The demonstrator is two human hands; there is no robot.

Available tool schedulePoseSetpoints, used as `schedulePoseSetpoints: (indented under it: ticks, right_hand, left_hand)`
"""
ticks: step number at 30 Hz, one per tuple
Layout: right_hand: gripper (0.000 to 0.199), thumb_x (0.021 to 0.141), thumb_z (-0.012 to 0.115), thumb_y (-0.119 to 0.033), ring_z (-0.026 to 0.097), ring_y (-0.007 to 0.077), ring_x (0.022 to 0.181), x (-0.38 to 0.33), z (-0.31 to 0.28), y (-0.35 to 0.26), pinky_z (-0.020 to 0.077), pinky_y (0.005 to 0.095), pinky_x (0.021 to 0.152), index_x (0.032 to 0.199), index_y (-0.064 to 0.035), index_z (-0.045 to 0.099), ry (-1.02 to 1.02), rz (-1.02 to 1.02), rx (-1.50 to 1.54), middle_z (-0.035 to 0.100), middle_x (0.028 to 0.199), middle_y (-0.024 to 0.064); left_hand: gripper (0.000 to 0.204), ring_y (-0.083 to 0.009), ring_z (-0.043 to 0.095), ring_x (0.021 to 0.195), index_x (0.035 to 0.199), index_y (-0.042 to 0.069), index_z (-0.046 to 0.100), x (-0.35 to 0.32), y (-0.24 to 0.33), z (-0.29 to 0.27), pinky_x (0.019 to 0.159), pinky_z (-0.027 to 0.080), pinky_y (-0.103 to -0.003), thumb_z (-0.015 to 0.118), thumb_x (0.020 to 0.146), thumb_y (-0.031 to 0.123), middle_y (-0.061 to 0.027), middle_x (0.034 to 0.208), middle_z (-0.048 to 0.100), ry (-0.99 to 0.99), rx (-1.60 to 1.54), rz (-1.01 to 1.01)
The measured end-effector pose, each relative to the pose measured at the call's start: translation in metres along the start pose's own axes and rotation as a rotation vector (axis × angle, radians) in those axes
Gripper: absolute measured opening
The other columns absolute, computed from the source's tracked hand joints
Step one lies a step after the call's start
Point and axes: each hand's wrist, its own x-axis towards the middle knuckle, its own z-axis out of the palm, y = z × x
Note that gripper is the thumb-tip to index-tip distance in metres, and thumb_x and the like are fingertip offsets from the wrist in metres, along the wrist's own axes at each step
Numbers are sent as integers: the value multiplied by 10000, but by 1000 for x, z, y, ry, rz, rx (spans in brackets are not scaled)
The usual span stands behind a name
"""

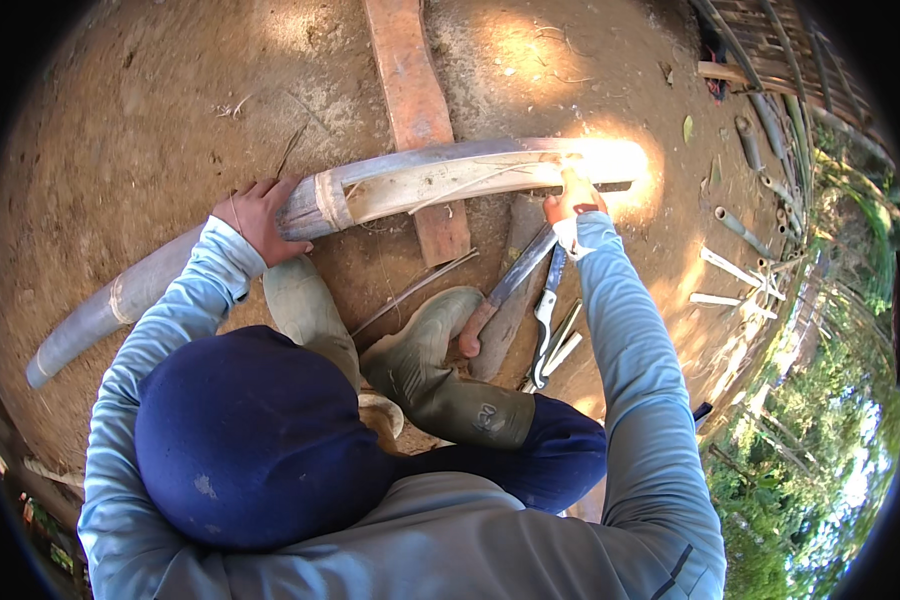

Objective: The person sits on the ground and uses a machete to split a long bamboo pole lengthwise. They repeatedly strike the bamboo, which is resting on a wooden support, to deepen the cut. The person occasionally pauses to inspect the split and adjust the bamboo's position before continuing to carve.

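Note:
A long grey bamboo pole (160, 275) lies crosswise in front of me, its right part cut open along the side to show a pale hollow. My left hand (258, 222) grips the pole from above, just left of the opening, thumb on the near side. At the opening's right end, my right hand (574, 198) has its fingers bent at the near edge, one reaching into the hollow. Strong sunlight washes out that spot; what those fingers hold cannot be made out. A thin loose strip (460, 188) lies across the hollow.
A wooden plank (410, 90) runs under the pole. Beside my boot (430, 350) lie a wooden-handled machete (510, 287) and a saw (545, 312) with a black and white handle. Bamboo pieces (740, 232) are scattered on the dirt at the right, near a slatted structure (790, 50).

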Motion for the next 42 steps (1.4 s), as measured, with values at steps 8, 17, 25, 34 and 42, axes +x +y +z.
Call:
schedulePoseSetpoints:
  ticks: [8,17,25,34,42]
  right_hand:
    - [559,851,719,-223,564,370,1282,-16,11,-33,466,438,1080,1369,-92,556,-52,-299,64,524,1461,165]
    - [746,855,710,-242,571,372,1280,-12,16,-67,462,423,1094,1524,-150,391,-214,54,-54,382,1576,156]
    - [247,880,611,-120,666,375,1018,-23,13,-38,538,477,888,1100,-163,714,120,-210,97,669,1095,146]
    - [163,856,691,-214,690,382,900,-129,63,12,563,470,801,989,-119,700,-227,-201,-27,712,994,126]
    - [639,805,774,-448,672,445,1049,-191,115,-31,533,467,916,1178,49,625,-448,476,268,698,1071,285]
  left_hand:
    - [983,-368,569,1275,1490,143,450,-3,-2,5,1075,470,-466,837,671,525,-183,1392,581,36,2,33]
    - [989,-367,594,1240,1457,139,496,-4,2,2,1050,490,-454,886,617,485,-175,1354,609,52,-16,18]
    - [942,-330,591,1235,1470,168,468,-11,4,13,1027,483,-493,848,673,497,-132,1338,608,136,22,49]
    - [953,-343,594,1224,1476,157,461,-10,2,11,1035,481,-493,849,675,497,-146,1344,600,110,-33,64]
    - [963,-366,578,1256,1451,95,477,-9,6,14,1045,481,-478,850,668,514,-167,1371,587,94,48,20]
